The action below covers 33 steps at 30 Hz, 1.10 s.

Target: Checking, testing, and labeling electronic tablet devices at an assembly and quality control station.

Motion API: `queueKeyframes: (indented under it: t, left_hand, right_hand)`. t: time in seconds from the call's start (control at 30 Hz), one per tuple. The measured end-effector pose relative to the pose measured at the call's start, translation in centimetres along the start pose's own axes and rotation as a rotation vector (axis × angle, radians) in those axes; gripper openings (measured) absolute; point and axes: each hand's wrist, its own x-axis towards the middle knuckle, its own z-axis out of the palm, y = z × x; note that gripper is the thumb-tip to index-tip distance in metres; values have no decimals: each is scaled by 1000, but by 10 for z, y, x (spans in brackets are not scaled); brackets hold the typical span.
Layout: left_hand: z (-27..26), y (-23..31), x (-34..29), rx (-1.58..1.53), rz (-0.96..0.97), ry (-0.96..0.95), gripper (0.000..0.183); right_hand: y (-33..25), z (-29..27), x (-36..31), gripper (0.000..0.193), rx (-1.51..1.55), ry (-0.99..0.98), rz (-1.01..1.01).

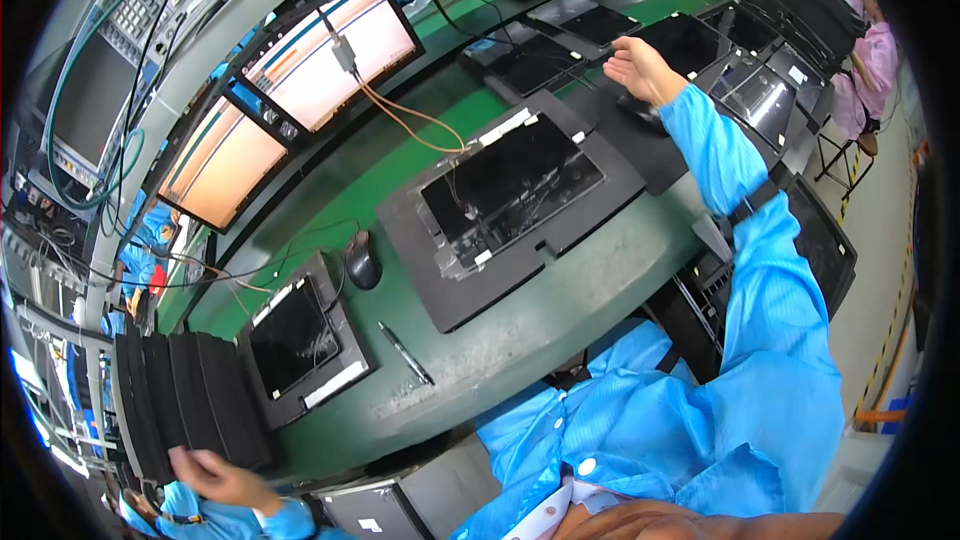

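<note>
My right hand is stretched out to the far right above dark panels, fingers extended and nothing in it. A dark rounded object shows just below its wrist. At the lower left my left hand is raised beside a stack of black foam pads; its fingers look loosely apart and empty, slightly blurred. Between the hands, a black display panel with exposed wiring lies on a black foam pad. A smaller panel rests on another pad at the left.
A black computer mouse and a pen lie on the green table. Brown cables run from the large panel toward two lit monitors. More panels line the back. Other people in blue and pink sit nearby.
</note>
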Motion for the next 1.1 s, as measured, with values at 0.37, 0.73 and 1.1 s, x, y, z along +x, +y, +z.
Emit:
queueKeyframes:
  t: [0.37,0.73,1.1]
  left_hand:
    - [11,219,-179,-588,-100,-559,25]
    - [24,226,-191,-532,-268,-559,20]
    - [21,218,-200,-477,-291,-573,19]
  right_hand:
    - [18,55,100,68,44,202,250]
    - [41,52,160,60,109,22,337]
    - [57,98,132,35,353,-61,42]
